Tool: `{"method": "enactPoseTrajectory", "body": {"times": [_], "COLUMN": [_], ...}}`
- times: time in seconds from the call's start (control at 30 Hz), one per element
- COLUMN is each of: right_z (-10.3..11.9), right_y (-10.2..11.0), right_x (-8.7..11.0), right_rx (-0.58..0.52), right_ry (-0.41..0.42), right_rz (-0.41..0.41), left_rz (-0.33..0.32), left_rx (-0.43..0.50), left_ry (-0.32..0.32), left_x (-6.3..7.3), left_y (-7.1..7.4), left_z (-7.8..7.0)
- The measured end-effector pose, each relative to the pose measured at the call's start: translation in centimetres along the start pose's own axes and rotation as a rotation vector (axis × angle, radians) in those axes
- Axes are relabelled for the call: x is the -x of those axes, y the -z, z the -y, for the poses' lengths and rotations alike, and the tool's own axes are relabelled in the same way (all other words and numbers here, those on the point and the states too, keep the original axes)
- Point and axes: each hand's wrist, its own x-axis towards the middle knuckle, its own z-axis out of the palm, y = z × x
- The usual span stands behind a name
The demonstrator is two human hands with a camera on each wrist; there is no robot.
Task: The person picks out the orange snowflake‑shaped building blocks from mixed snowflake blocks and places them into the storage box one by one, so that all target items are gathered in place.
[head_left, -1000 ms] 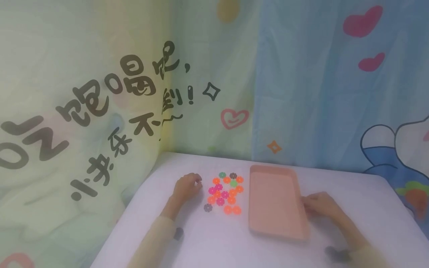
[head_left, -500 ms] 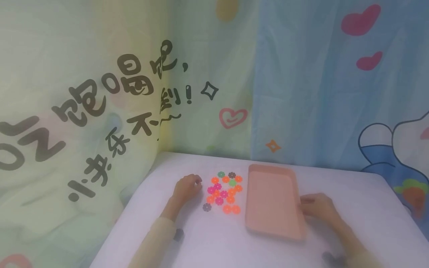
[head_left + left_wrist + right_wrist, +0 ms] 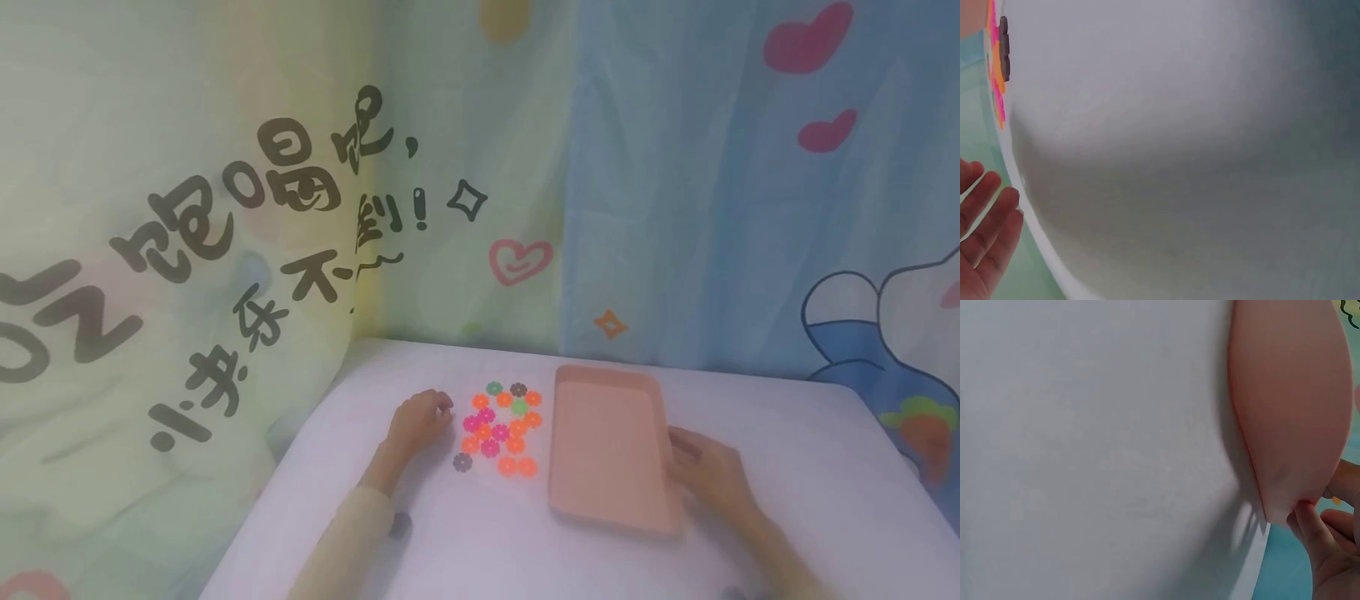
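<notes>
A pink rectangular tray [image 3: 613, 454] lies on the white table, its long side pointing away from me. At its right rim, my right hand [image 3: 712, 475] holds the edge. In the right wrist view, the right hand [image 3: 1335, 550] has one fingertip against the tray's outer wall [image 3: 1291, 419] and another finger at the rim. Left of the tray lie several flat flower-shaped pieces [image 3: 500, 432] in orange, pink, green and dark grey. My left hand [image 3: 420, 421] rests beside them, touching none. The left wrist view shows the left hand [image 3: 988, 231] with loosely bent fingers, holding nothing.
The white-covered table [image 3: 465, 542] ends at a printed cloth backdrop [image 3: 645, 208] behind it. Another printed cloth [image 3: 150, 333] hangs along the left side. In the left wrist view, flower pieces [image 3: 999, 69] appear edge-on at the upper left.
The tray has shifted slightly left towards the flower pieces. My right hand has changed its finger position along the tray's right edge. The left hand has stayed where it was.
</notes>
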Motion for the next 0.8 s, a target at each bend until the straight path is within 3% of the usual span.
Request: {"method": "enactPoseTrajectory", "body": {"times": [0.3, 0.5, 0.8], "right_z": [0.8, 0.0, 0.3], "right_y": [-0.7, -1.3, -2.7], "right_x": [0.7, 0.6, 0.7], "right_rx": [-0.005, -0.030, -0.028], "right_ry": [0.058, 0.004, -0.030], "right_rz": [-0.046, -0.034, -0.139], "left_rz": [0.037, 0.091, 0.089], "left_rx": [0.015, 0.118, 0.100], "left_ry": [-0.004, 0.042, 0.036], "left_x": [-0.4, -0.5, -0.6], "left_y": [-0.9, -1.3, -1.2], "left_z": [-0.2, -0.7, -1.3]}}
